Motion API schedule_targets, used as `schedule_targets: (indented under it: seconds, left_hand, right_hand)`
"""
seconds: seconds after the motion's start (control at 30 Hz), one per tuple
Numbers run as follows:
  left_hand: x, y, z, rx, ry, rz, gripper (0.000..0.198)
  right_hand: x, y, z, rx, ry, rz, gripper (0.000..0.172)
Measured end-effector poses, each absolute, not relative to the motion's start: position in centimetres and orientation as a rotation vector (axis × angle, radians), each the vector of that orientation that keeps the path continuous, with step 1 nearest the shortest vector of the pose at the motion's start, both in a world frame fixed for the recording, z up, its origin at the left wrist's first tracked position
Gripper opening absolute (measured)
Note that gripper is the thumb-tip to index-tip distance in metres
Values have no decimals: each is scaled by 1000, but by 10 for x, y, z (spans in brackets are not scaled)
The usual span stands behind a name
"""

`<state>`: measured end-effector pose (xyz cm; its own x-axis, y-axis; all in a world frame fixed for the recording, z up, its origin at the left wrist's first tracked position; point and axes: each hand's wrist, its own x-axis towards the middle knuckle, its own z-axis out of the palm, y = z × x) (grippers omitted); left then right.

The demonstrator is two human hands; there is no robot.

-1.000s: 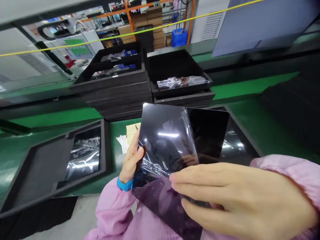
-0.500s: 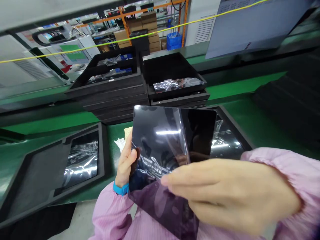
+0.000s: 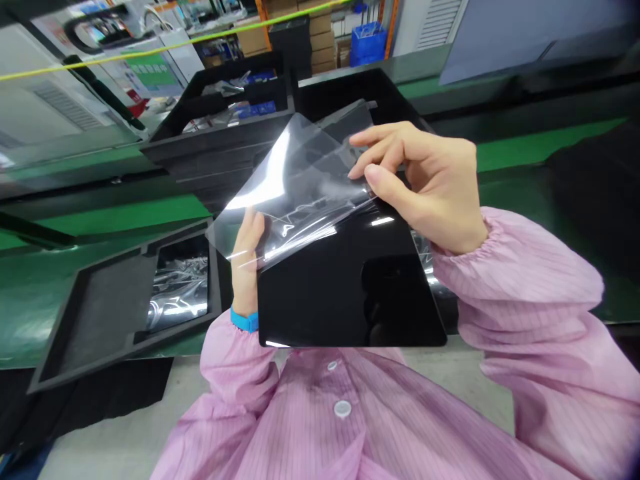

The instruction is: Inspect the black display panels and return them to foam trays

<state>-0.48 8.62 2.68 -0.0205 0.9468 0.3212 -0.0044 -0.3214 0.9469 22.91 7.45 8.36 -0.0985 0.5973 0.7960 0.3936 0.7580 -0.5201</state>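
Note:
A glossy black tablet-like screen panel [image 3: 340,293] is held up in front of my body. My left hand [image 3: 246,250] grips its left edge, partly seen through the clear film. A clear protective film [image 3: 290,187] is folded back off the panel's lower part, its free end reaching out to the left. My right hand [image 3: 425,180] pinches the film near the panel's upper right, thumb and fingertips close together and the other fingers loosely bent. Where the film meets the far part of the panel is hard to make out.
An open black foam tray [image 3: 103,313] on the left holds a film-covered panel [image 3: 180,287]. Stacked black trays [image 3: 225,167] stand behind, with bagged parts on top. Another panel [image 3: 425,257] shows partly behind the right hand. A yellow cord [image 3: 215,37] crosses the background.
My right hand has moved up and away from me, lifting the film back off the panel's near part. The panel has turned and its bare black face now shows.

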Motion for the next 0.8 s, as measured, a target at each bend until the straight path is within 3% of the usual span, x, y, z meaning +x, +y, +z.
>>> schedule_targets:
  seconds: [0.23, 0.53, 0.7, 0.8]
  left_hand:
    - [22, 62, 54, 1460, 976, 1513, 27]
    - [39, 61, 62, 1134, 842, 1403, 43]
    - [38, 62, 62, 1123, 836, 1399, 41]
    - [36, 66, 58, 1147, 860, 1381, 43]
  right_hand:
    - [240, 74, 83, -785, -1753, 229, 21]
    - [253, 84, 62, -797, -1659, 227, 20]
    - [252, 78, 55, -861, -1672, 258, 27]
    - [257, 78, 57, -923, -1797, 191, 42]
